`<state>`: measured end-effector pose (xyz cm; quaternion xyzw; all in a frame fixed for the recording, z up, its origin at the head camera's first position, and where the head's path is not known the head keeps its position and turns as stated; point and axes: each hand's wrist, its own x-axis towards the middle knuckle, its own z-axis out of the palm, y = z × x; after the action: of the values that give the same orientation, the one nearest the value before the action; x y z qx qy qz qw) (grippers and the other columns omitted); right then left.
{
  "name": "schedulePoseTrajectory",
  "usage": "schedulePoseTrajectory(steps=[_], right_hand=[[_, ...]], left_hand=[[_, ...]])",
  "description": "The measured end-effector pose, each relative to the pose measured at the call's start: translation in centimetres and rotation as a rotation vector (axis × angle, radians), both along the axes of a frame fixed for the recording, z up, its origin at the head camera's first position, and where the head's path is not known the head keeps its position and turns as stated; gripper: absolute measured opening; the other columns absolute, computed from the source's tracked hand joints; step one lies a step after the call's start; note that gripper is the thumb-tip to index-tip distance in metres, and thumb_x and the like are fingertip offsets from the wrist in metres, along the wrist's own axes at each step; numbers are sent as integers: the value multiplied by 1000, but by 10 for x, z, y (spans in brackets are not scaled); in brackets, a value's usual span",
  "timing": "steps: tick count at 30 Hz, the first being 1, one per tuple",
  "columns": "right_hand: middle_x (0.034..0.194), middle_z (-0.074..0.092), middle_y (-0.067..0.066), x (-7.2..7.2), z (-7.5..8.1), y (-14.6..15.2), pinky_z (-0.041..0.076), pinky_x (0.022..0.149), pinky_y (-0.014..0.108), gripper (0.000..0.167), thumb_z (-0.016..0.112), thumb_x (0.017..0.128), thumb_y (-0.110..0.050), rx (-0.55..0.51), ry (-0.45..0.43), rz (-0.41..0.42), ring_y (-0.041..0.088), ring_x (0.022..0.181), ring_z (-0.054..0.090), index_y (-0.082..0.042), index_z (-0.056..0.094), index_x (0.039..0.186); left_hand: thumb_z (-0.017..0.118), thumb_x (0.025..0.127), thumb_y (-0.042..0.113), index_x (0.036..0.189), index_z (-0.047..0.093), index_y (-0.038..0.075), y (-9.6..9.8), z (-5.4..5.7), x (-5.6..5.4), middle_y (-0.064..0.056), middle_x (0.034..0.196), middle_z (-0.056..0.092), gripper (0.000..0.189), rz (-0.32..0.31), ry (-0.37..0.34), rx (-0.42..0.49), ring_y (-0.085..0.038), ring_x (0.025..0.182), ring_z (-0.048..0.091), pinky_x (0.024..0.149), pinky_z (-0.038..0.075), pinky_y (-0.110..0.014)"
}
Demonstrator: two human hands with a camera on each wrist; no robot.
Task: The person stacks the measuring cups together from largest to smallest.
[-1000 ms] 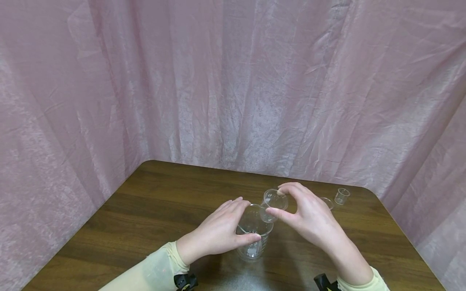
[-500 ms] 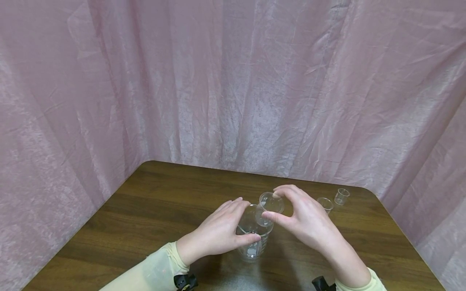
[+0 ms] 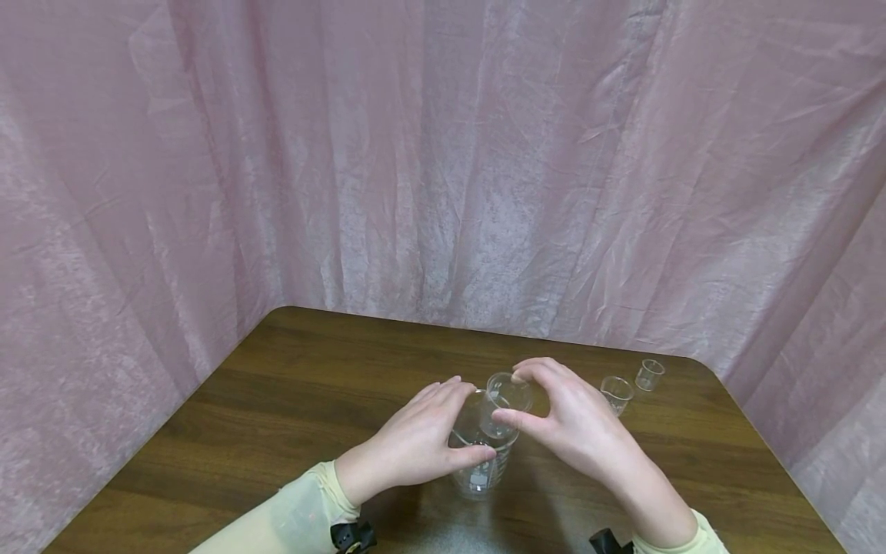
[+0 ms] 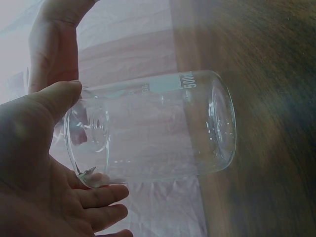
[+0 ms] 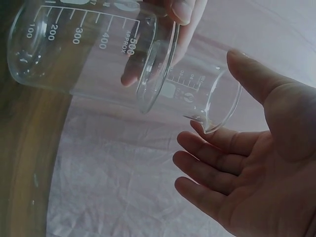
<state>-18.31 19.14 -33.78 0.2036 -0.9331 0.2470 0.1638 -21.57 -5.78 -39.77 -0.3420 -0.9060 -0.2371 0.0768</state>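
Note:
A large glass beaker, marked up to 500 in the right wrist view, stands upright on the wooden table. My left hand holds it at the rim, thumb on one side and forefinger on the other; the remaining fingers stretch past it in the left wrist view. Between the thumb and forefinger of my right hand is a smaller glass beaker, pinched near its spouted rim. This one is tilted, and its lower end lies within the large beaker's mouth.
Two more small glass beakers stand to the right: one just beyond my right hand, and a tinier one near the far right corner. Pink curtains hang right behind the table.
My right hand has moved left and slightly down, bringing the smaller beaker over and into the large beaker's mouth. The beaker behind that hand shows more. My left hand has stayed put.

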Motion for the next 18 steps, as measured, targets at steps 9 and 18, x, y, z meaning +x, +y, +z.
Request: schedulePoseTrajectory(steps=[9,18], right_hand=[[136,69,-10,0,-2,-3,58,102,51,57,85,90,-64,13,-24,-1,20,126,68,-21,73,127],[135,70,-10,-1,-4,-5,58,103,51,59,84,90,-66,33,-59,12,20,126,69,-21,74,126]], left_hand=[[80,96,61,151,58,7,0,0,0,-8,153,63,80,-1,4,4,-33,156,46,129,36,-51],[80,96,61,151,57,7,-1,2,0,-8,152,63,80,-5,-15,9,-33,157,45,130,35,-51]])
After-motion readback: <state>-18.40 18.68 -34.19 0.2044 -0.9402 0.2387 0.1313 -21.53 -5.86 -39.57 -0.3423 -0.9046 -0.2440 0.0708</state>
